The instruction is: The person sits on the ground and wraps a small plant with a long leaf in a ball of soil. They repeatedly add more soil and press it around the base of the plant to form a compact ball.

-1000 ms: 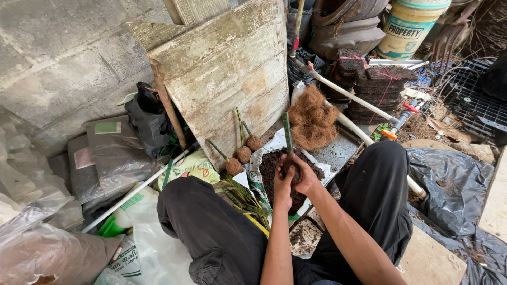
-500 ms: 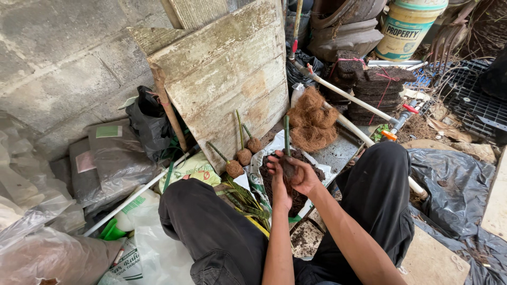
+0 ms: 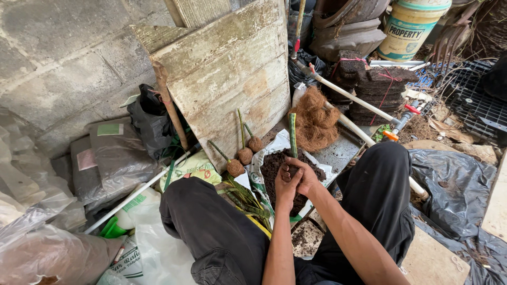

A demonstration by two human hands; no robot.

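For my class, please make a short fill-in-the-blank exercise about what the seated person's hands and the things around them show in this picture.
1. Both hands are cupped around the base of a green ____.
2. The hands work above an open sack filled with dark ____.
3. Three finished root balls lean against a weathered wooden ____.
4. Beyond the sack lies a clump of brown ____.

Missing words: cutting; soil; board; fibre
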